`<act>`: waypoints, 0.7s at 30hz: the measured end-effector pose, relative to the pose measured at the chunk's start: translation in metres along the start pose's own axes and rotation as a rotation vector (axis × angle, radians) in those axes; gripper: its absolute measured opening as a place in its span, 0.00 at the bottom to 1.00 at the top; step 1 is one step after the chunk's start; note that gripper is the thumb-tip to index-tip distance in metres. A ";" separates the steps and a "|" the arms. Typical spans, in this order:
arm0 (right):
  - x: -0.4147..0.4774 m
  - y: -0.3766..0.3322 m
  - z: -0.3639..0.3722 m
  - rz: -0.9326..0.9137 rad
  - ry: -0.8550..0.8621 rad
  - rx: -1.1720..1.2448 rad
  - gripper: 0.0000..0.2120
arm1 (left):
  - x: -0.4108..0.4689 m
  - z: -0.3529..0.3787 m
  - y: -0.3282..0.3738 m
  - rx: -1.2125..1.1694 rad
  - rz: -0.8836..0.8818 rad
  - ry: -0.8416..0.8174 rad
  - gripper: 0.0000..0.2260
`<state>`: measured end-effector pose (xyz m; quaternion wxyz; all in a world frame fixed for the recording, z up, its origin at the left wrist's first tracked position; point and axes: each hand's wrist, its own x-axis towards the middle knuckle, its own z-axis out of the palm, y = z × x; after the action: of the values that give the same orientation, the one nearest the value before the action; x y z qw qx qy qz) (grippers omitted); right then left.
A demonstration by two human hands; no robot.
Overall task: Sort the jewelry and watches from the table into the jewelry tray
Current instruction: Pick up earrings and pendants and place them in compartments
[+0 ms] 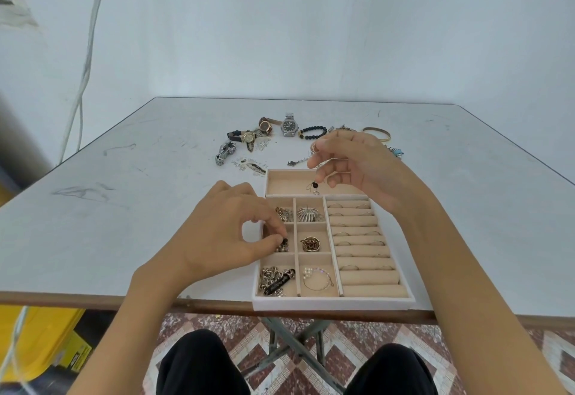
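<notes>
Currently left grip (217, 233) pinches a small dark earring (283, 242) between thumb and forefinger, down in the middle-left compartment of the tray (333, 304). Right grip (357, 161) pinches a second earring (314, 185) by its top; the black bead hangs over the long top compartment, contact with the floor unclear. Tray sits at the near edge of the desk (155, 192), with rings (348, 267) in its right-side rolls. Further back on the desk, outside the tray: silver watch (288, 125), brown-strap watch (265, 125), bead bracelet (312, 132), gold bangle (377, 133).
</notes>
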<state>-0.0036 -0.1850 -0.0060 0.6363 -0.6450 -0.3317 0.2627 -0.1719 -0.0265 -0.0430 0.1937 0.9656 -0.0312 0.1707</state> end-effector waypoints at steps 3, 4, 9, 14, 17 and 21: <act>-0.001 0.000 0.000 0.000 -0.002 -0.001 0.03 | -0.001 0.005 -0.003 -0.060 0.009 0.050 0.06; -0.001 0.000 0.000 -0.001 -0.003 -0.001 0.03 | -0.001 0.006 -0.005 -0.096 0.001 0.088 0.06; 0.000 -0.001 0.002 -0.010 -0.029 0.011 0.03 | -0.005 0.013 -0.026 -0.079 -0.157 0.229 0.13; -0.007 -0.006 0.005 -0.041 -0.131 0.010 0.05 | -0.012 0.027 -0.037 0.106 -0.337 0.000 0.34; -0.016 -0.008 0.008 -0.059 -0.225 0.000 0.05 | -0.011 0.032 -0.036 0.186 -0.380 -0.094 0.40; -0.036 -0.005 0.011 -0.045 -0.333 -0.029 0.05 | -0.010 0.032 -0.035 0.219 -0.381 -0.101 0.41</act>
<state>-0.0354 -0.2061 -0.0046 0.5691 -0.5939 -0.4508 0.3467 -0.1663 -0.0062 -0.0868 0.1148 0.9766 0.1607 0.0851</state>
